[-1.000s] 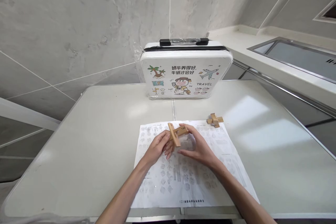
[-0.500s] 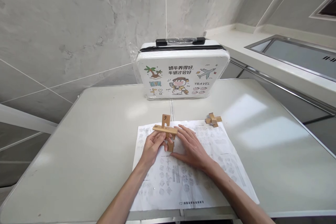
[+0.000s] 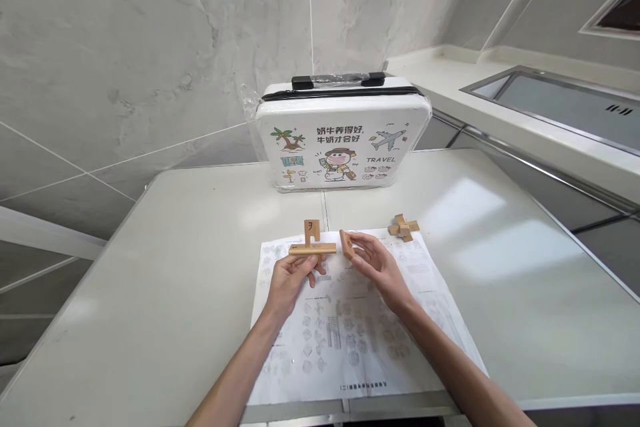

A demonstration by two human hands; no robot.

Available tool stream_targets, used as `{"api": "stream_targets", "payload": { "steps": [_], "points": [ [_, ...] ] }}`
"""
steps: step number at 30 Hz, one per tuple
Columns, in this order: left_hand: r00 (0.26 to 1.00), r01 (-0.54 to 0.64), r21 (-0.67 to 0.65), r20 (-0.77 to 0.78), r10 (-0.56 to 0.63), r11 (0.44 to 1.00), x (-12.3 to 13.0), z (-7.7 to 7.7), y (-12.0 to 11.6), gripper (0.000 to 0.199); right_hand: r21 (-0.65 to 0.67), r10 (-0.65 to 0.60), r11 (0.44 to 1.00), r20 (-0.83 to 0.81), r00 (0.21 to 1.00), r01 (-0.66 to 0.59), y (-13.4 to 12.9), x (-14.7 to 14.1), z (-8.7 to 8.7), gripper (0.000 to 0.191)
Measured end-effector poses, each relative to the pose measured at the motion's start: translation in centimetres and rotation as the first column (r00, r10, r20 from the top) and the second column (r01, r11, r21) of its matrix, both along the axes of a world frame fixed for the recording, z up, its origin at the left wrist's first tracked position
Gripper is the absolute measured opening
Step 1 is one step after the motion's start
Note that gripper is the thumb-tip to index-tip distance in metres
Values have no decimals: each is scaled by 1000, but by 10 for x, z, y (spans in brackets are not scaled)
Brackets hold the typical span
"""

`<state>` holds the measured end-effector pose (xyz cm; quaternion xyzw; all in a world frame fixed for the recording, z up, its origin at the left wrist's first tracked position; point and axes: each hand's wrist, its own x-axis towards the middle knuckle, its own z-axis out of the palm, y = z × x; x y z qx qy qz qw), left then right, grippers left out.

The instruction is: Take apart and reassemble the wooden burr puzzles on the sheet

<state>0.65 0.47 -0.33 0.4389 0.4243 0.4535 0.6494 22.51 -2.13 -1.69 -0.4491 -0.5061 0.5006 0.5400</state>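
Both grips pinching, I see: left hand (image 3: 287, 279) on crossed pieces (image 3: 313, 249), right hand (image 3: 380, 269) on one block (image 3: 346, 244), sheet (image 3: 345, 368) underneath.

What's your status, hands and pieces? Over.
Left hand holding crossed wooden pieces. Right hand holding separate piece, gap between. Printed sheet below, wooden cross near its far right corner.

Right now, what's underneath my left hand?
The printed sheet, spread on the table. Your left hand, holding crossed wooden pieces, blocks part of the sheet's printing from view; what's printed there can't be seen.
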Motion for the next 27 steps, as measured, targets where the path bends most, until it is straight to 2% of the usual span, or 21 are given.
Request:
{"api": "stream_targets", "payload": {
  "steps": [2,5,14,20,27],
  "points": [
    [1000,10,8,-15,-10,1000,1,-1,-1,34,-18,40,999,-125,991,-42,0,0,0,49],
    [999,25,23,-37,-24,999,4,-1,-2,33,5,93,996,-196,976,-94,-1,-3,1,53],
    [996,29,43,-82,-25,999,3,-2,-3,33,30,224,975,-192,956,-222,-3,-8,3,57],
    [988,77,29,-135,-73,997,8,4,-8,30,58,270,963,-174,947,-263,-5,-10,1,56],
    [937,181,51,-312,-156,982,10,7,-13,35,33,283,959,-159,946,-281,-6,-8,-2,56]
  ]
}}
